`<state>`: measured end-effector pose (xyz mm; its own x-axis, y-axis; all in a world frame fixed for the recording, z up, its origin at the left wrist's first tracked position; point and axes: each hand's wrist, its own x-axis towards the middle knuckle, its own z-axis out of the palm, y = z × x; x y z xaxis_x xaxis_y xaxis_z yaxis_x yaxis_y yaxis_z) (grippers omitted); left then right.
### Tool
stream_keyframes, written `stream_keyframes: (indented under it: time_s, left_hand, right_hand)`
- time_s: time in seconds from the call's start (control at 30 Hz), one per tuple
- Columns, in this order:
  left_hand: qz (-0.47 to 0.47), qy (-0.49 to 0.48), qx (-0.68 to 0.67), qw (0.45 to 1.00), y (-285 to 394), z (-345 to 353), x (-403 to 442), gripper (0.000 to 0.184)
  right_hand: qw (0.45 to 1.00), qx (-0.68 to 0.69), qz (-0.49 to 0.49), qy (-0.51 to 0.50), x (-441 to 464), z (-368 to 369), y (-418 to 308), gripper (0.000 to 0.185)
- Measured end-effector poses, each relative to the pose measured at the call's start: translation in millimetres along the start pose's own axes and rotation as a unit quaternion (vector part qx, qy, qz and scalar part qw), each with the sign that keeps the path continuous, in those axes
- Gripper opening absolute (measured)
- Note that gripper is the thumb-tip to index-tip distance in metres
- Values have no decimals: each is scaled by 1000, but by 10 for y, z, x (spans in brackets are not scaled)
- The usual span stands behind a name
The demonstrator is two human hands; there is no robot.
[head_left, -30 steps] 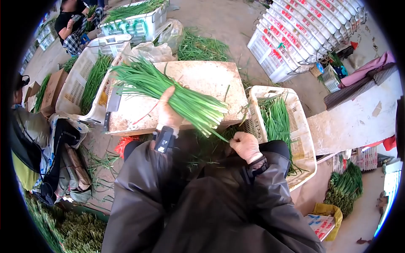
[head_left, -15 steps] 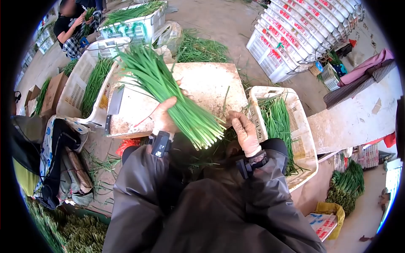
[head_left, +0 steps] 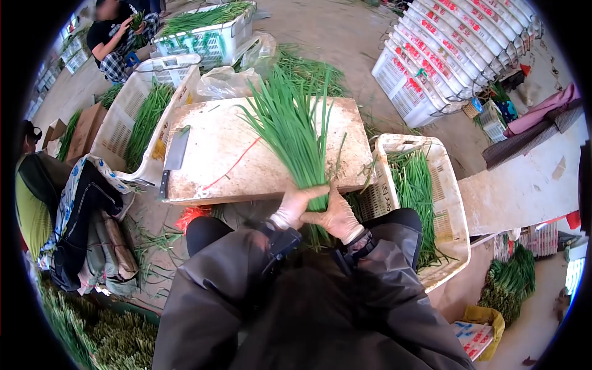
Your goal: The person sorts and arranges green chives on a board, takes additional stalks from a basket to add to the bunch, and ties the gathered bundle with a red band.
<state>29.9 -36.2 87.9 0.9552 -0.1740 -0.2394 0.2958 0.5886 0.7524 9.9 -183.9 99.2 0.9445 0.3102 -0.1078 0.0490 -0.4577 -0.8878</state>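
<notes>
A bunch of Chinese chives (head_left: 299, 145) stands near the front edge of the board (head_left: 216, 166), its leaf tips fanning out over the board. My left hand (head_left: 296, 208) is wrapped round the lower stems from the left. From the right, my right hand (head_left: 336, 216) closes round the same stems, and the two hands meet. The cut ends below them are partly hidden by my hands and sleeves. On the board's left side lies a cleaver (head_left: 177, 153) with a dark handle. A thin red tie (head_left: 233, 163) lies across the board's middle.
White crates of chives stand left (head_left: 117, 123) and right (head_left: 453, 246) of the board. Loose chives (head_left: 308, 68) and a clear plastic bag (head_left: 228, 83) lie behind it. Stacked crates (head_left: 425, 80) rise at back right. Another person (head_left: 114, 43) sits at back left, holding greens.
The bunch has swung from lying tilted, stem ends toward the right, to nearly upright with stem ends toward me. My right hand, earlier apart from the bunch, now grips it alongside my left.
</notes>
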Motion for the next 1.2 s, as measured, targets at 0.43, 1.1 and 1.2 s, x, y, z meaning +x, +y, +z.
stream_keyframes:
  time_s: [0.43, 1.1, 1.2]
  left_hand:
    - [-28, -95, 122, 988, 113, 3, 219, 66]
    - [65, -2, 107, 992, -17, -107, 399, 57]
    - [112, 11, 97, 989, -154, -121, 461, 58]
  right_hand:
    - [900, 404, 164, -18, 108, -14, 274, 45]
    - [907, 391, 118, -105, 262, -100, 194, 65]
    - [925, 360, 83, -93, 259, -105, 163, 69]
